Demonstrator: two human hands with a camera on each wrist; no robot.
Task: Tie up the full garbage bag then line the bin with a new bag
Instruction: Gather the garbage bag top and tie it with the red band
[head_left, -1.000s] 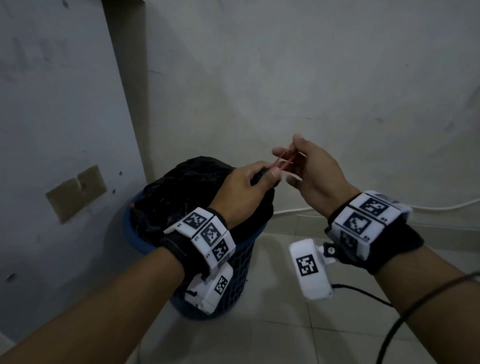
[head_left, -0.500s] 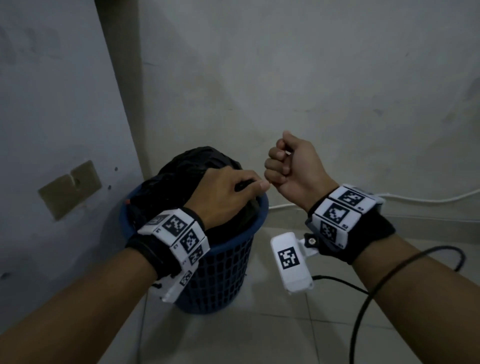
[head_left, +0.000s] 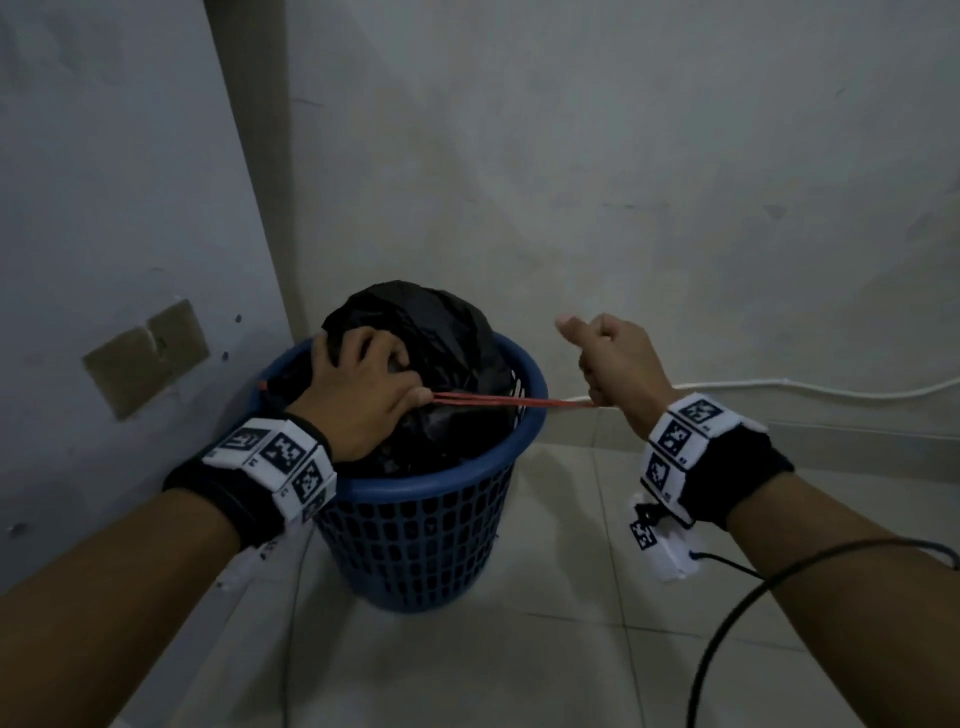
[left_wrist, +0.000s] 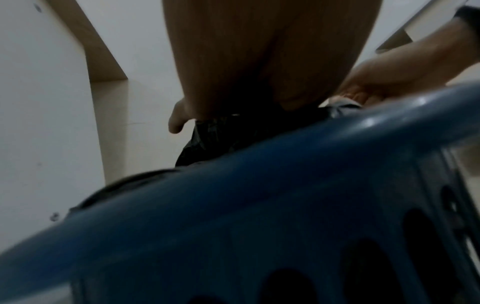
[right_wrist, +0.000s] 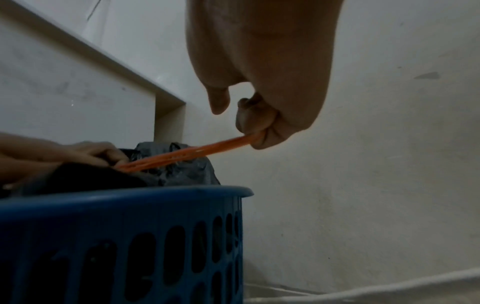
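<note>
A full black garbage bag (head_left: 436, 332) bulges out of a blue perforated plastic bin (head_left: 431, 540) in the room's corner. My left hand (head_left: 363, 384) lies on top of the bag, fingers curled into the gathered plastic (left_wrist: 207, 131). A red drawstring (head_left: 514, 401) runs taut from under that hand to the right. My right hand (head_left: 613, 364) is a fist to the right of the bin, gripping the string's end (right_wrist: 223, 146). In the right wrist view the orange-red string stretches from my curled fingers (right_wrist: 255, 125) down to the bag (right_wrist: 182, 166) above the bin rim (right_wrist: 155, 195).
The bin stands on pale floor tiles (head_left: 571, 649) against a grey wall on the left and a whitish wall behind. A white cable (head_left: 831, 389) runs along the base of the back wall. A black cord (head_left: 737, 613) hangs from my right wrist.
My right hand has pulled away to the right, drawing the red string out taut. My left hand moved from the bag's edge onto its top and now holds it down.
</note>
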